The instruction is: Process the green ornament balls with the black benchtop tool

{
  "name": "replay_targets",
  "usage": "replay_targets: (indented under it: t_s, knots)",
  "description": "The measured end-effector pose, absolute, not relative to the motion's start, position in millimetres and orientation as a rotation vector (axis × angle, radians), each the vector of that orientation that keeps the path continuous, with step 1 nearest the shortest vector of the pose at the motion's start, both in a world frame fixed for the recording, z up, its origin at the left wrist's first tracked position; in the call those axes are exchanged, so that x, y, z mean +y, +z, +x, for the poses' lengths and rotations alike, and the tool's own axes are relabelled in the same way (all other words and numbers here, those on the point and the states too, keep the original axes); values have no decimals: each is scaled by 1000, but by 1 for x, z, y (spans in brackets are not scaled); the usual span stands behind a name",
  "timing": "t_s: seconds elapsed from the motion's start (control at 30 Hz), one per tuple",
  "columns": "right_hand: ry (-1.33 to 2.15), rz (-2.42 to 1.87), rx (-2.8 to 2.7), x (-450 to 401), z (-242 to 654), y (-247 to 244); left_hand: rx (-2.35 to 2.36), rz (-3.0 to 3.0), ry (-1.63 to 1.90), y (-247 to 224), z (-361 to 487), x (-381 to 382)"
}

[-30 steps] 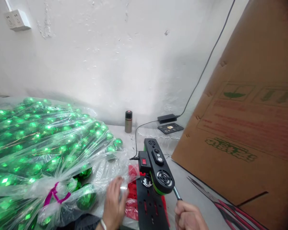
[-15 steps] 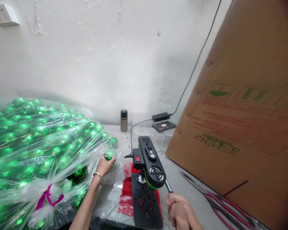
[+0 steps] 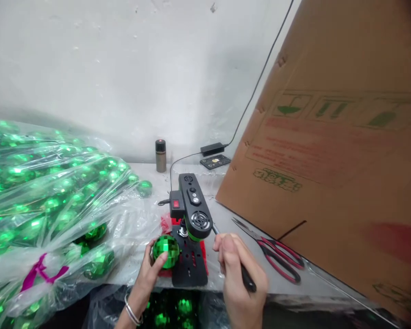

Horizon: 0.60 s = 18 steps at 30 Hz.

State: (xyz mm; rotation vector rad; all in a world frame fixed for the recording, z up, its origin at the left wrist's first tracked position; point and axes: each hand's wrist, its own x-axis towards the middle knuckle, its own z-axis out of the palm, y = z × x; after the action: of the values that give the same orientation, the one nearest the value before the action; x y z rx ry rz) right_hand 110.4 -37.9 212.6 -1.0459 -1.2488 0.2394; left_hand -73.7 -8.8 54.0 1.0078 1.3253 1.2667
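My left hand [image 3: 147, 265] is closed around a shiny green faceted ball [image 3: 166, 252], a mirror-ball bauble. The ball is beside the black base plate [image 3: 189, 269] of a small machine. My right hand [image 3: 241, 269] grips the black-ended lever handle [image 3: 248, 278] on the right side of that machine. The machine's black head [image 3: 196, 208] carries round vents and buttons, with a red switch box [image 3: 176, 204] on its left. Red plastic [image 3: 204, 258] lies under the base plate.
Clear bags of green balls [image 3: 51, 183] fill the left, tied with a purple ribbon [image 3: 37, 275]. Scissors [image 3: 277, 256] lie right, beside a large cardboard box [image 3: 315, 151]. A bottle [image 3: 160, 156], a power adapter [image 3: 212, 149] and a phone-like slab [image 3: 215, 161] stand behind. More green balls [image 3: 173, 313] sit below the table edge.
My left hand has brought the green ball from the plastic sheet toward me and right, up to the machine. My right hand stays on the lever. The view has shifted right and down.
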Motion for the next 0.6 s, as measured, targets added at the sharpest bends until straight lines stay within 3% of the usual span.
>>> replay_targets:
  t_s: [0.33, 0.6]
  knots:
    - [219, -978, -1280, -42, 111, 202, 1449, 1650, 1056, 58, -45, 1]
    - [235, -1008, -1302, -46, 115, 195, 1511, 1792, 1057, 44, -43, -8]
